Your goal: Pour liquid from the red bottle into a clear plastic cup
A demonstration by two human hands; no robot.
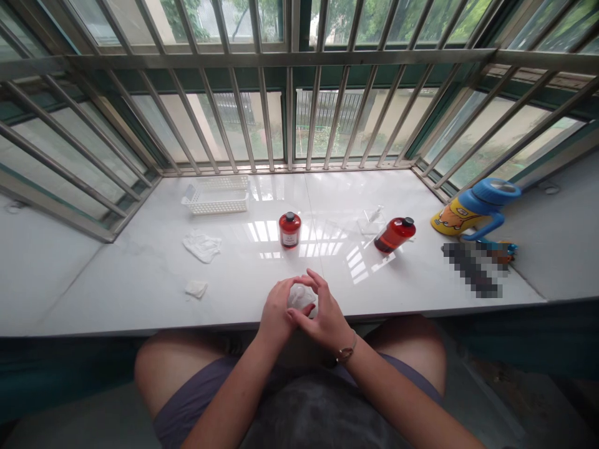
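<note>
Between my two hands is a crumpled, whitish, partly see-through wad [302, 295]; whether it is tissue or thin plastic I cannot tell. My left hand [277, 304] curves round its left side with bent fingers. My right hand [327, 313], a bracelet on its wrist, closes round the other side, thumb in front and fingers arched over the top. Both hands are at the front edge of the white tabletop [243, 299]. Just beyond them stands a red bottle [290, 231] with a black cap and a pale label.
A second red bottle [394, 236] is at right, near a clear pump-top item [375, 214]. A blue and yellow flask [475, 209] stands far right by a blurred patch. At left are a white basket [218, 206] and two crumpled tissues [202, 247]. Metal bars [290, 112] line the back.
</note>
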